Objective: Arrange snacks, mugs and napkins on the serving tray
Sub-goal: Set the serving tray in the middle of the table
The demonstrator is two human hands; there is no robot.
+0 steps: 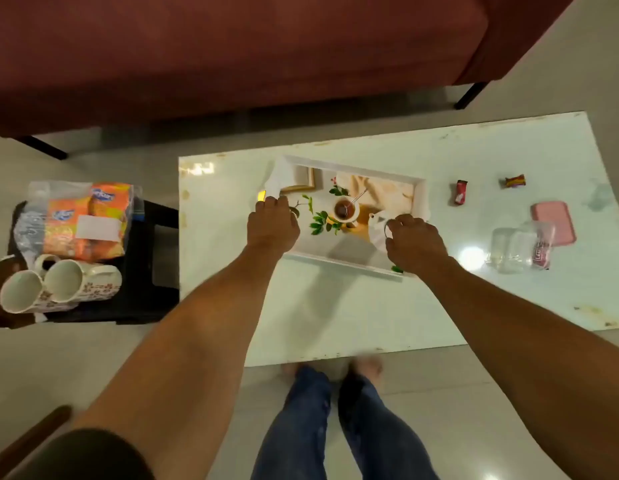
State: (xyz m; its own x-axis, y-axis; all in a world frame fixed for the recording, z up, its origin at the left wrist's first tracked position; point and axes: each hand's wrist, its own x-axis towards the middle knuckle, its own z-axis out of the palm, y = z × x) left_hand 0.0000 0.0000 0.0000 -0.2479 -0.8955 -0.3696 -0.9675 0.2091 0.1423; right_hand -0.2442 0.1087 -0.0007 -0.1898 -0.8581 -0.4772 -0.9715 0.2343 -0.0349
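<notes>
While the person stands over the white worktop (370, 306), both bare arms reach down to the serving tray (339, 263), which lies flat on it with a printed picture of a teacup and leaves on its floor. At the tray's near right corner, the right hand (417, 244) has its fingers curled round a crumpled white napkin (377, 228), its grip closed on the paper inside the tray. At the tray's left rim, the left hand (273, 225) hangs with its fingers bent downward, the tips just beside a folded napkin (280, 176) draped over the tray's far left corner. I cannot tell whether that grip has hold of the napkin, the rim, or nothing.

Right of the tray, apart from it, a red wrapped sweet (460, 192) and a brown wrapped sweet (515, 181) lie on the worktop. Further right sit a pink box (554, 221) and a clear plastic container (512, 251), touching each other. Well left of the tray, off the worktop, a black stool (152, 271) carries a bag of orange snack packs (83, 220) and two mugs (63, 280) lying on their sides. Beyond the tray stands a dark red sofa (231, 46).
</notes>
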